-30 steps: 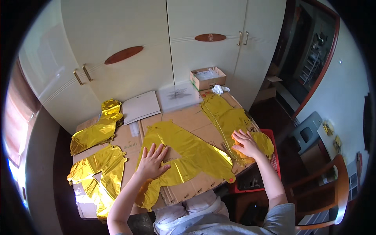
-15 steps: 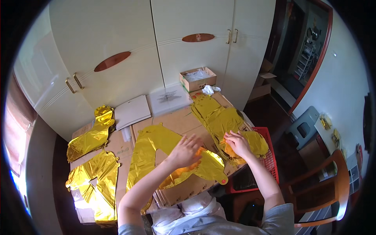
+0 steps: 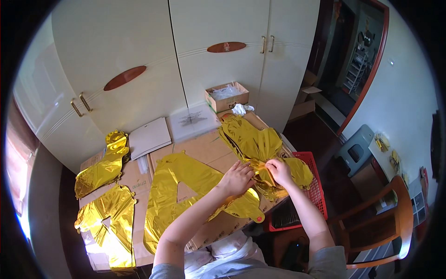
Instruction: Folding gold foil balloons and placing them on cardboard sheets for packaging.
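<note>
My right hand (image 3: 280,173) pinches the near part of a gold foil balloon (image 3: 253,142) in the pile at the right of the cardboard-covered table. My left hand (image 3: 238,179) is close beside it, fingers bent at the same foil, which bunches up between the hands; its fingertips are partly hidden. Under my left forearm a flat, A-shaped gold foil balloon (image 3: 163,186) lies spread out, with a triangular hole and a small red spot at its right foot.
More gold foil balloons (image 3: 104,172) lie at the table's left, one A-shaped (image 3: 114,214). Grey-white boards (image 3: 149,138) and a carton of clear plastic (image 3: 230,98) stand along the cabinet. A red basket (image 3: 318,190) and wooden chair (image 3: 399,218) are at the right.
My left hand has moved right, from above the A-shaped balloon to the foil by my right hand. The foil there is now pulled up and creased. The view has shifted slightly.
</note>
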Available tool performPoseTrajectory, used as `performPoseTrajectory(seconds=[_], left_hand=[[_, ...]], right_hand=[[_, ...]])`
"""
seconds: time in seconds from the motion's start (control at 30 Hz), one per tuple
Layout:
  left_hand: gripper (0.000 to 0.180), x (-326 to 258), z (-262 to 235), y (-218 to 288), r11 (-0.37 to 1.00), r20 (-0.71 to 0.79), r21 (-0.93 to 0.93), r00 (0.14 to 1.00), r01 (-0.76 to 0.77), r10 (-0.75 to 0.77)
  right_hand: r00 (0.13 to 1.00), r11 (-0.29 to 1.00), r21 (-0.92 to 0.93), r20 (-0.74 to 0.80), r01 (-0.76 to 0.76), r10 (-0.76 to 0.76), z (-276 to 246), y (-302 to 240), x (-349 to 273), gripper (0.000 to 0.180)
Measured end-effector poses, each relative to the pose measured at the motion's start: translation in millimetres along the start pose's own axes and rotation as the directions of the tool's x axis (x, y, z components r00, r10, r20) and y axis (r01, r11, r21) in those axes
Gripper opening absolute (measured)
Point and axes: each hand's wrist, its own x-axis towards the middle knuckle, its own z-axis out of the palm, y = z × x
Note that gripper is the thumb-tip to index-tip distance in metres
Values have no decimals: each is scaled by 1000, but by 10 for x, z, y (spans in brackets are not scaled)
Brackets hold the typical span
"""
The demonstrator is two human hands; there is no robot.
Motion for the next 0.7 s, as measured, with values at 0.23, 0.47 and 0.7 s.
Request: performPoseTrajectory(seconds=[0.23,0.47,0.7], left_hand=[[38,-4,210,-87,1000,-84,28,996,8,-5],[45,34,75,128,999,-19,53,1000,3,-2],[48,27,84,103,992,99,120,993,48,-60]], right_hand=[[885,566,725,131,-393,447,-154,301,304,15],[860,452,782,202,-429,468,-1101,1091,986,21],[887,370,925,-238,83,396,-1621,136,1528,19]])
